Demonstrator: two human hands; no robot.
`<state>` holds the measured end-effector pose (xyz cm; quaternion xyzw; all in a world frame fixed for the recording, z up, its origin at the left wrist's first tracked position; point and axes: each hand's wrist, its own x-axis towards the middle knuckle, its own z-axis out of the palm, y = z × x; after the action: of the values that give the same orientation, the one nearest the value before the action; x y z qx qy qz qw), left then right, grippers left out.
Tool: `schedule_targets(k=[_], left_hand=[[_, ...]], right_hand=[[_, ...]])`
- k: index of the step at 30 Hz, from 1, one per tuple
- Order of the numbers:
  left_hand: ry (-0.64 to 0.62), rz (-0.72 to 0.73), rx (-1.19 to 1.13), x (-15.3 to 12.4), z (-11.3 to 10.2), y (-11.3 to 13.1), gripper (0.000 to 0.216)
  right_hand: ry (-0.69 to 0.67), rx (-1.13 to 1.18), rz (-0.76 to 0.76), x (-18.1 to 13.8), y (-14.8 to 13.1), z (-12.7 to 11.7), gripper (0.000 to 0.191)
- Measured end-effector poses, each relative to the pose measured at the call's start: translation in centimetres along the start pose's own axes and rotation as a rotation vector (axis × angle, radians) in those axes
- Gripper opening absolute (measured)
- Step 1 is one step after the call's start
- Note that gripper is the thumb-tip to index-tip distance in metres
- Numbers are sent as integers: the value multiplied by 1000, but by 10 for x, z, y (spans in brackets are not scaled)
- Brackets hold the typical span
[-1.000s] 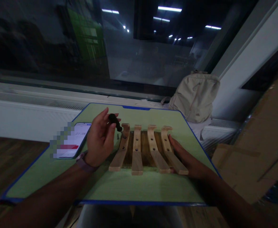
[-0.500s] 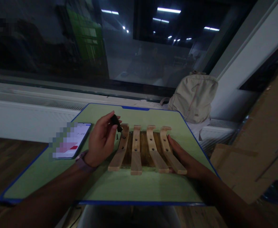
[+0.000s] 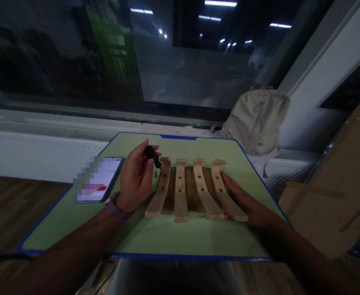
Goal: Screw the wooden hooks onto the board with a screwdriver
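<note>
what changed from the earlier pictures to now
The left hand's fingers have shifted slightly rightward, closer about the screwdriver. Nothing was taken hold of or let go. The screwdriver stays at the upper hole of the leftmost wooden strip, the right hand at the brown board's right side, and the phone in place.

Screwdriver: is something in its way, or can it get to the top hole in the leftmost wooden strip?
Nothing visible blocks it. The screwdriver, in the left hand, points at the upper hole of the leftmost wooden strip; whether it touches is too dim to tell.
</note>
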<state>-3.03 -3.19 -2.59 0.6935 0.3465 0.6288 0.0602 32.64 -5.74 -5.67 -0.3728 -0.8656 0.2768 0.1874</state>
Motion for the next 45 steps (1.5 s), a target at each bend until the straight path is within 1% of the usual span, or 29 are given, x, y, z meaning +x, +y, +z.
schedule_targets(k=[2,4,7,10,15,18,20,22,24,28,30,32,35,38,42,45], left_hand=[[-29,46,-15,1,0,2,44],[-36,119,42,3,-3,4,39],[17,176,158,7,-7,6,36],[28,141,161,6,-8,4,37],[-6,13,34,-2,-5,-2,40],[-22,76,3,-1,-5,-3,37],[0,137,-3,2,-6,-3,39],[35,162,15,4,-6,-2,40],[56,132,31,4,-6,-1,37],[-3,1,-41,0,-3,4,36],[-28,25,-50,-1,-3,5,37],[-28,100,-13,1,-5,3,35],[28,177,90,4,-8,-1,36],[74,141,151,4,-7,-1,35],[8,17,-5,2,-2,3,35],[-7,55,1,2,-3,2,34]], right_hand=[[-1,-9,-3,0,0,0,123],[-4,-18,-11,0,1,0,121],[0,-17,-25,-1,0,0,116],[6,-5,-3,-2,-2,0,116],[8,17,25,-2,-6,-1,117],[14,10,26,-2,-6,0,117],[17,15,17,-1,-3,1,117],[9,32,0,-1,0,1,119],[-1,44,-16,-1,4,2,120],[3,48,-21,-1,3,2,118],[3,47,-12,-1,0,1,118],[-2,35,8,0,-3,0,120],[-4,30,35,1,-5,0,121],[-2,48,43,1,-4,1,123],[4,46,24,1,-2,2,120],[-1,52,19,1,-2,1,120]])
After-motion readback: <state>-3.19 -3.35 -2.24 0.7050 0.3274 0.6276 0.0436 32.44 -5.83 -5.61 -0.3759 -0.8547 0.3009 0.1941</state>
